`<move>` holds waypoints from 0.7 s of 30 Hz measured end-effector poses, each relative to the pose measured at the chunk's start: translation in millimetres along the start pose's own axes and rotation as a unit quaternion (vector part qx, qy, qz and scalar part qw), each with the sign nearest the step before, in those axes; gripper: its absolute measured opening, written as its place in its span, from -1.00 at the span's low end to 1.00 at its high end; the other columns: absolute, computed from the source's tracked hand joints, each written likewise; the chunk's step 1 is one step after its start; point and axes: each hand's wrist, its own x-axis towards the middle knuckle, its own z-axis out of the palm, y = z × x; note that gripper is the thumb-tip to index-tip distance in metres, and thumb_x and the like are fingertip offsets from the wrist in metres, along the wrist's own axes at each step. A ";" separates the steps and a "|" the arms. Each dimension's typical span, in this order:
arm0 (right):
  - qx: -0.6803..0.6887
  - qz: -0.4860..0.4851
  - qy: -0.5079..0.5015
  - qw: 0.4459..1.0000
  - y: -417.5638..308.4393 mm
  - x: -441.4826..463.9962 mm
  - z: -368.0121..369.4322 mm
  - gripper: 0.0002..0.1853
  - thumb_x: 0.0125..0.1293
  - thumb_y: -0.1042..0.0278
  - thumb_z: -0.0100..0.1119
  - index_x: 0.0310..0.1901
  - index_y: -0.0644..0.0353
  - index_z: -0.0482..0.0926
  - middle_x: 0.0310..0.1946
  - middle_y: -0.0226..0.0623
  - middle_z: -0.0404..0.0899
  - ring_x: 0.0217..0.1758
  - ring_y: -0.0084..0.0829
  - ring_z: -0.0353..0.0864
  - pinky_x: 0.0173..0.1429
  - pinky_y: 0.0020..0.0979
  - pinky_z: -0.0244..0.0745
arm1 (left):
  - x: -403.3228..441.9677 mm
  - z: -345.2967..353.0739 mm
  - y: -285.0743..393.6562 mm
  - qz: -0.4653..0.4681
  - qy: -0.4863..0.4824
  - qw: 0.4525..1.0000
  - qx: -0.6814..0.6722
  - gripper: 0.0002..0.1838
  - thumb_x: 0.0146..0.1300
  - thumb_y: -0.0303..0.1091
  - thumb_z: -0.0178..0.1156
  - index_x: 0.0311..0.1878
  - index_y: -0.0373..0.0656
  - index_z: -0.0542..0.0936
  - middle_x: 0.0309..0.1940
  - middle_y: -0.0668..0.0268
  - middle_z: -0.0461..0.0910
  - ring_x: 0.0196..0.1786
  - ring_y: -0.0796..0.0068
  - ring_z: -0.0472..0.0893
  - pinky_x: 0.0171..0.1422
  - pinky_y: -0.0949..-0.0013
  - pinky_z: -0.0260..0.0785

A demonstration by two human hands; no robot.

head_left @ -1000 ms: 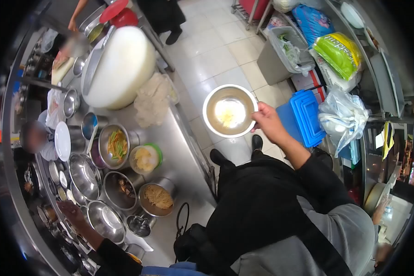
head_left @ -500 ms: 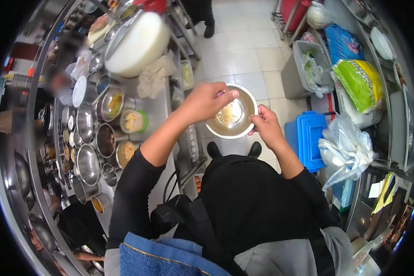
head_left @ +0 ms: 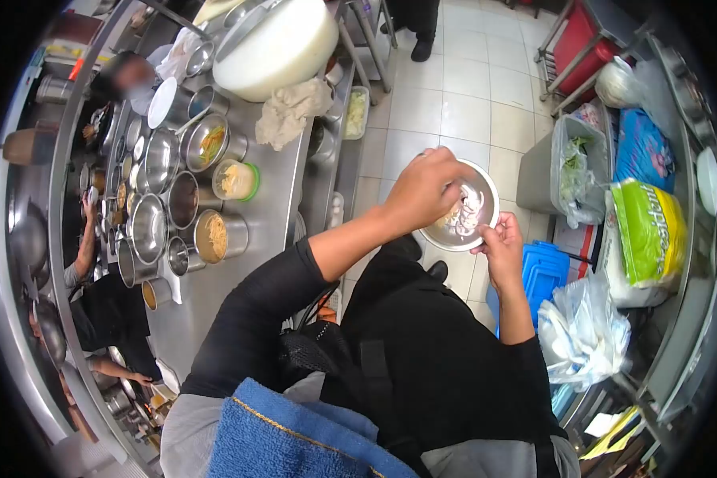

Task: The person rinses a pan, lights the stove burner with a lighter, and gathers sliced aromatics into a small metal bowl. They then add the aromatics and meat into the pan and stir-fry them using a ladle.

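- Across the steel counter (head_left: 267, 199), on its far left side, a co-worker's forearm (head_left: 84, 247) shows.
- On the left part of the counter, metal basins (head_left: 148, 229) crowd together.
- Nearer the counter's middle stand a pan of orange and green strips (head_left: 211, 145), a pot of pale strands (head_left: 213, 239) and a tub with a green rim (head_left: 251, 183) holding pale yellow pieces.
- At the top end of the counter sits a thick white block (head_left: 283, 56), with a beige cloth (head_left: 293, 118) just beside it along the counter's right edge.
- To the right of the counter, the left hand (head_left: 430, 187) dips over the small metal bowl, fingers bent down into it; whether they pinch anything I cannot tell.
- The small metal bowl (head_left: 483, 182) is off the counter's right side, held up above the tiled floor, tilted, with white matter (head_left: 468, 209) inside.
- The right hand (head_left: 503, 243) grasps its rim between thumb and fingers.
- Farther right of the counter are a grey bin (head_left: 540, 171), a blue lid (head_left: 543, 267) and a green-and-yellow sack (head_left: 648, 231).
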 end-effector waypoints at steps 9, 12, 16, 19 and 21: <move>-0.060 0.081 0.020 0.995 21.1 100.2 -4.8 -0.82 0.34 0.60 0.06 -0.09 0.24 0.32 -0.31 -0.22 0.62 -0.45 -0.58 0.59 -0.48 -0.59 0.50 | -94.0 58.6 -286.3 -0.496 0.221 0.818 -0.189 -0.73 0.28 -0.33 0.25 -0.02 -0.26 0.65 -0.22 0.32 0.63 -0.24 0.66 0.50 -0.12 0.52 0.37; -0.076 0.125 0.004 0.989 42.6 135.1 -1.4 -0.83 0.36 0.59 0.05 -0.08 0.25 0.32 -0.30 -0.23 0.61 -0.43 -0.60 0.58 -0.48 -0.58 0.49 | -126.2 34.2 -364.5 -0.551 0.202 0.796 0.148 -0.60 0.34 -0.27 0.12 0.18 -0.25 0.55 -0.01 0.09 0.64 0.00 0.22 0.62 0.08 0.27 0.43; -0.086 0.184 -0.054 0.978 84.2 185.9 2.0 -0.84 0.37 0.59 0.05 -0.08 0.25 0.32 -0.28 -0.25 0.60 -0.43 -0.61 0.58 -0.49 -0.58 0.49 | -128.8 31.7 -388.8 -0.679 0.057 0.689 0.246 -0.52 0.36 -0.17 -0.01 0.28 -0.17 0.48 0.18 -0.06 0.53 0.27 -0.10 0.47 0.32 0.06 0.31; -0.111 0.202 -0.100 0.968 112.5 220.1 3.8 -0.85 0.38 0.59 0.04 -0.08 0.26 0.32 -0.26 -0.26 0.59 -0.41 -0.62 0.58 -0.47 -0.59 0.50 | -152.1 32.9 -420.6 -0.683 0.150 0.683 0.211 -0.46 0.35 -0.07 0.00 0.29 -0.16 0.47 0.12 -0.01 0.58 0.14 -0.14 0.55 0.27 0.02 0.35; -0.121 0.187 -0.148 0.964 116.4 237.8 6.9 -0.85 0.39 0.58 0.02 -0.07 0.26 0.32 -0.25 -0.26 0.58 -0.40 -0.62 0.57 -0.45 -0.60 0.52 | -151.0 14.7 -455.8 -0.710 0.067 0.652 0.258 -0.44 0.37 -0.06 -0.02 0.34 -0.15 0.42 0.16 0.01 0.55 0.21 -0.12 0.50 0.31 0.03 0.31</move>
